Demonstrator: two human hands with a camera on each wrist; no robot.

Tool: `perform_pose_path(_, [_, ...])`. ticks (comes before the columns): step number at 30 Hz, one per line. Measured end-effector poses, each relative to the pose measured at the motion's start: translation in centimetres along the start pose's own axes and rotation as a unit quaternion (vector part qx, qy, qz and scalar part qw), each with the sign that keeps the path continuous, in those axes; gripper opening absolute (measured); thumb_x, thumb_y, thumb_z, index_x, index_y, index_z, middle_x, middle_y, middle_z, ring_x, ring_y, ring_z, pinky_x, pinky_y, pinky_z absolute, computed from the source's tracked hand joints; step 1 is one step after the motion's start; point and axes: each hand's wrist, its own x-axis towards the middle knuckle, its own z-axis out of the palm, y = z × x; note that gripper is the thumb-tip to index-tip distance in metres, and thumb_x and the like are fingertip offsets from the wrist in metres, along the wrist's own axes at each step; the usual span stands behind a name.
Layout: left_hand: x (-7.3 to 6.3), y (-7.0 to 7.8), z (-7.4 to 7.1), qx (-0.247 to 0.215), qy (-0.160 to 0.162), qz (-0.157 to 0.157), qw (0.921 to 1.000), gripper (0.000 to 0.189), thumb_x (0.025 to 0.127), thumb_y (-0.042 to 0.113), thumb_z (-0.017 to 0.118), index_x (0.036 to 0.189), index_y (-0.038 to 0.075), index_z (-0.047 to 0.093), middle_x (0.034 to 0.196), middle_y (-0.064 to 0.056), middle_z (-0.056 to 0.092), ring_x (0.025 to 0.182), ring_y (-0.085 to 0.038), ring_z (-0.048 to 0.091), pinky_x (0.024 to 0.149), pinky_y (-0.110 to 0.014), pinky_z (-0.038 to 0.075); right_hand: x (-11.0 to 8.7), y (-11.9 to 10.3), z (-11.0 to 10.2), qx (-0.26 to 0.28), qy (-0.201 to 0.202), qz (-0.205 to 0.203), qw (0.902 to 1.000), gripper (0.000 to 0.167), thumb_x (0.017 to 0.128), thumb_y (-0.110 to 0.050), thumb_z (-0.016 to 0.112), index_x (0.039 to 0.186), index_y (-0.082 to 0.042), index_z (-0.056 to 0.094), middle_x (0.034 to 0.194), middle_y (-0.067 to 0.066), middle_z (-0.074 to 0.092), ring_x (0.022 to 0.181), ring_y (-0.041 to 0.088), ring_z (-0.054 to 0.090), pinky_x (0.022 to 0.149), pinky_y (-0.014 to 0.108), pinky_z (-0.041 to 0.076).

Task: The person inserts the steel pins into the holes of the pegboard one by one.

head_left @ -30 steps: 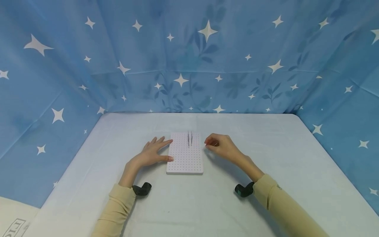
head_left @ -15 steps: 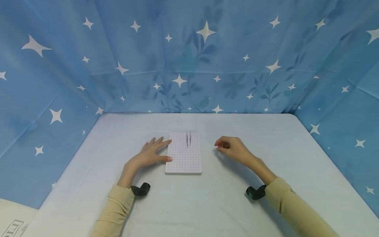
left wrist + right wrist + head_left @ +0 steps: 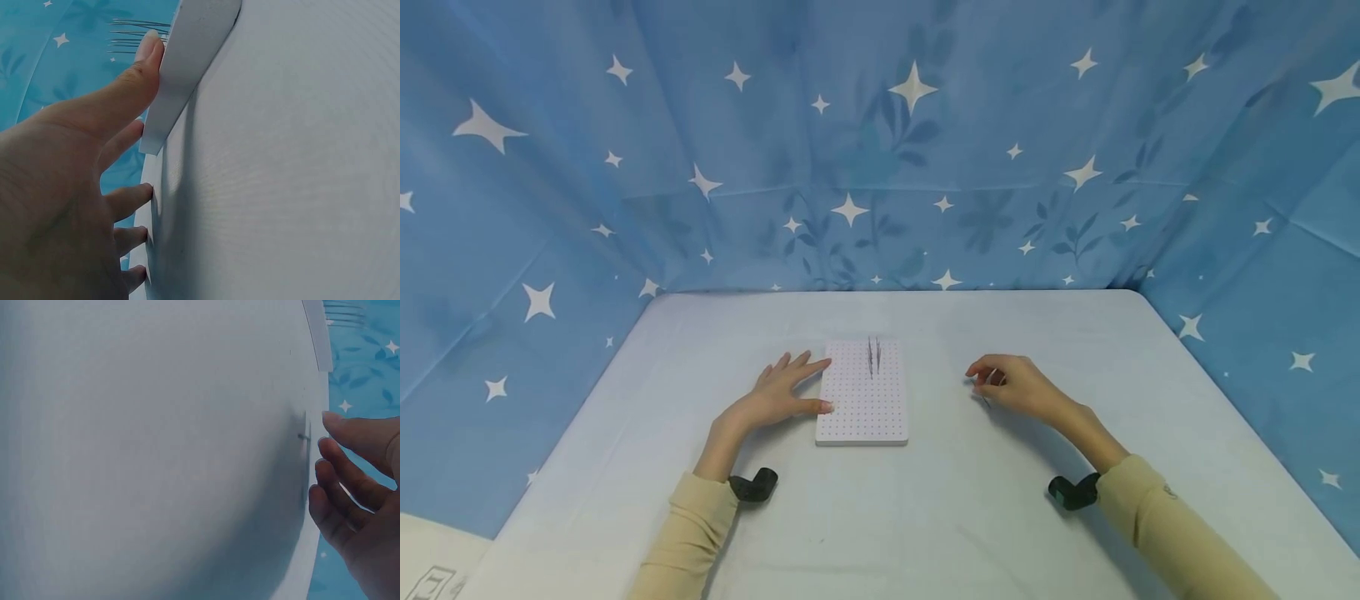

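A white pegboard point(image 3: 865, 417) with rows of small holes lies on the table, and several thin metal pins point(image 3: 878, 358) stand upright near its far edge. My left hand point(image 3: 767, 404) is spread at the board's left side, thumb and index finger touching its edge. In the left wrist view, the thumb point(image 3: 144, 72) lies against the board point(image 3: 194, 44). To the right of the board, my right hand point(image 3: 1022, 387) hovers low over the table. A loose thin metal pin point(image 3: 307, 462) is under its fingertips, which stand apart from it in the right wrist view.
A white table point(image 3: 880, 517) lies beneath both hands. Blue curtains with white stars point(image 3: 850, 208) rise behind and along both sides. A pale printed sheet point(image 3: 437, 550) shows at the lower left. Each wrist wears a black camera point(image 3: 1075, 492).
My right hand has moved rightward, away from the board, and its fingers have let go of the thin pin. The left hand stays at the board. The head view has shifted slightly.
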Motion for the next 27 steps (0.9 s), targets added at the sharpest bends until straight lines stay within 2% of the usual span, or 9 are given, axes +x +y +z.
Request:
perform_pose_path(5, [-0.1,0.1,0.0,0.001,0.003,0.001,1.0000,0.088,0.091,0.055,0.072,0.162,0.018,0.036,0.170,-0.025,0.016,0.156,-0.053,0.000,0.122,-0.072,0.002,-0.3,0.8,-0.7,-0.009,-0.026,-0.001,0.9996,0.031,0.091,-0.008,0.078,0.121,-0.005,0.072,0.097,0.004,0.069,0.081,0.015,0.059,0.069,0.026,0.052])
perform_pose_path(12, [0.1,-0.1,0.0,0.004,0.003,-0.001,1.0000,0.088,0.091,0.056,0.072,0.162,0.020,0.036,0.170,-0.024,0.016,0.156,-0.052,0.000,0.123,-0.070,0.001,-0.6,1.8,-1.4,0.003,-0.066,-0.025,0.9975,0.051,0.087,-0.010,0.082,0.135,-0.005,0.066,0.105,0.007,0.067,0.088,0.017,0.058,0.078,0.028,0.053])
perform_pose_path(16, [0.0,0.0,-0.1,0.003,0.002,-0.001,1.0000,0.087,0.091,0.055,0.072,0.162,0.020,0.036,0.170,-0.024,0.016,0.156,-0.052,0.000,0.123,-0.071,0.001,-0.6,2.0,-1.3,-0.001,-0.075,-0.041,0.9964,0.051,0.088,-0.010,0.082,0.136,-0.005,0.065,0.104,0.006,0.065,0.089,0.018,0.057,0.080,0.028,0.053])
perform_pose_path(27, [-0.3,0.0,0.1,-0.002,0.007,0.008,0.9999,0.090,0.090,0.061,0.070,0.162,0.019,0.036,0.170,-0.025,0.015,0.156,-0.053,-0.001,0.123,-0.071,0.000,-0.4,1.8,-1.5,0.013,-0.081,-0.020,0.9964,0.052,0.087,-0.012,0.082,0.133,0.000,0.063,0.104,0.008,0.064,0.092,0.019,0.058,0.080,0.029,0.052])
